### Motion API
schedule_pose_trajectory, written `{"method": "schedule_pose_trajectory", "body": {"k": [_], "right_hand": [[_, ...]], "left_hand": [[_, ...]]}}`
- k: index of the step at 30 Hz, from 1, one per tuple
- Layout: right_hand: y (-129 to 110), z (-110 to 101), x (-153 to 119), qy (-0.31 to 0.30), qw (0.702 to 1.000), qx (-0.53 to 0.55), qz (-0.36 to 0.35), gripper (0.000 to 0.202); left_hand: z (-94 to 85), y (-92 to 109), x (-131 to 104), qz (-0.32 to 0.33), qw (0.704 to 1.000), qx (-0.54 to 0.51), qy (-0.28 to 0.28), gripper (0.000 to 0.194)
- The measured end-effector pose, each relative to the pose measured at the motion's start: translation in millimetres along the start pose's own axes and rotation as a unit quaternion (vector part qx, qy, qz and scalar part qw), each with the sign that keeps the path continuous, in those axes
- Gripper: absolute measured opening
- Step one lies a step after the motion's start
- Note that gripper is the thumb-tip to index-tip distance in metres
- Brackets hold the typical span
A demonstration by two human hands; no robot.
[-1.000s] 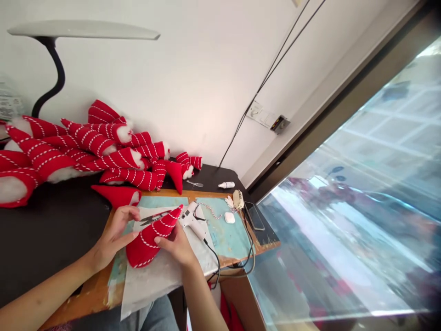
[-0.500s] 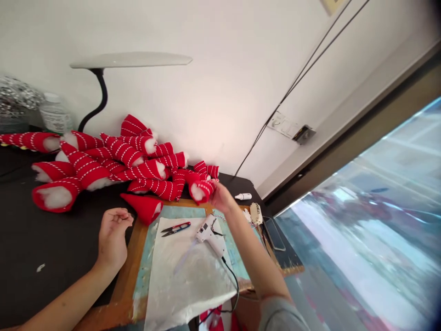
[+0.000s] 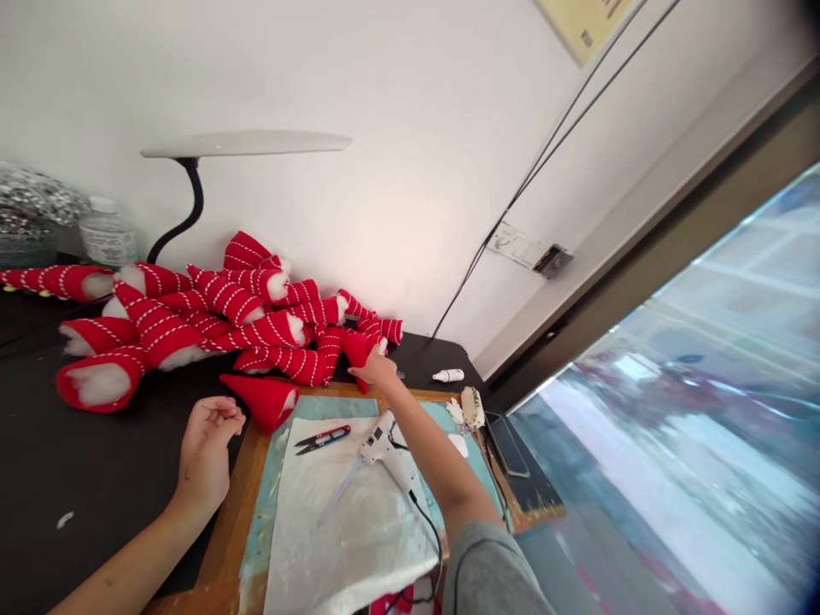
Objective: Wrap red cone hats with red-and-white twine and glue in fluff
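My right hand (image 3: 376, 370) reaches to the right end of the pile, its fingers closed on a plain red felt cone (image 3: 356, 348); part of the cone is hidden behind the hand. My left hand (image 3: 206, 448) is held over the left edge of the board, fingers curled in with nothing visible in them. Close to it lies another plain red cone (image 3: 266, 403). Behind both hands is a heap of red, white-striped stuffed cones (image 3: 163, 323), several with white stuffing at the open end. A white glue gun (image 3: 389, 453) and thread snips (image 3: 323, 439) lie on the white sheet (image 3: 339, 547).
A wood-edged board (image 3: 224, 547) lies under the sheet on the black desk (image 3: 96, 478). On the right are a small white tube (image 3: 448, 375), a cream block (image 3: 472, 408) and a phone (image 3: 506, 444). The lamp (image 3: 247, 143) and a bottle (image 3: 108, 235) stand behind.
My right hand has moved left, from a striped stuffed cone to the plain red cone. The striped one is no longer in its fingers. My left hand stays curled; the view has tilted slightly upward.
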State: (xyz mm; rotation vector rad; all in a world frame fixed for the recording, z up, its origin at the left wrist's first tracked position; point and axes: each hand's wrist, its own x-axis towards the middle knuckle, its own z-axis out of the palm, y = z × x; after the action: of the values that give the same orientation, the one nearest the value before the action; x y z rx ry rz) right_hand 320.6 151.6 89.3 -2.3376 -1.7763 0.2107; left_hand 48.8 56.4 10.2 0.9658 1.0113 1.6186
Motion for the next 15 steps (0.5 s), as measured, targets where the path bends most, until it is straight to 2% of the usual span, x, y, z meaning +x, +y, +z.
{"method": "schedule_pose_trajectory", "body": {"k": [2,4,7,10,11,12,13,14,15], "right_hand": [[-3,7,-8,-0.016,0.999,-0.025,0.015,0.04],[-5,2,-14,-0.012,0.999,-0.036,0.016,0.039],[-7,-21,-29,0.019,0.999,-0.038,0.001,0.04],[-7,-50,-61,0.049,0.998,-0.027,-0.039,0.04],[-8,-59,-75,0.052,0.997,-0.021,-0.056,0.039],[-10,-67,-92,0.052,0.996,-0.016,-0.075,0.038],[-14,-75,-110,0.05,0.994,-0.01,-0.094,0.036],[-18,-83,-128,0.044,0.993,-0.003,-0.113,0.035],[-23,-90,-146,0.037,0.989,0.007,-0.142,0.034]], "left_hand": [[-0.4,-3,0,0.022,1.0,0.016,-0.01,0.018],[-1.8,-5,-1,0.055,0.998,0.035,-0.018,0.017],[-5.4,-1,-2,0.119,0.99,0.072,-0.035,0.017],[-4.1,20,-7,0.184,0.97,0.129,-0.09,0.017],[-0.6,30,-10,0.202,0.959,0.155,-0.127,0.016],[4.8,41,-13,0.244,0.926,0.218,-0.189,0.012],[12.1,52,-16,0.273,0.89,0.272,-0.244,0.017],[20.5,62,-18,0.283,0.865,0.304,-0.282,0.033],[29.4,71,-20,0.282,0.856,0.314,-0.3,0.051]]}}
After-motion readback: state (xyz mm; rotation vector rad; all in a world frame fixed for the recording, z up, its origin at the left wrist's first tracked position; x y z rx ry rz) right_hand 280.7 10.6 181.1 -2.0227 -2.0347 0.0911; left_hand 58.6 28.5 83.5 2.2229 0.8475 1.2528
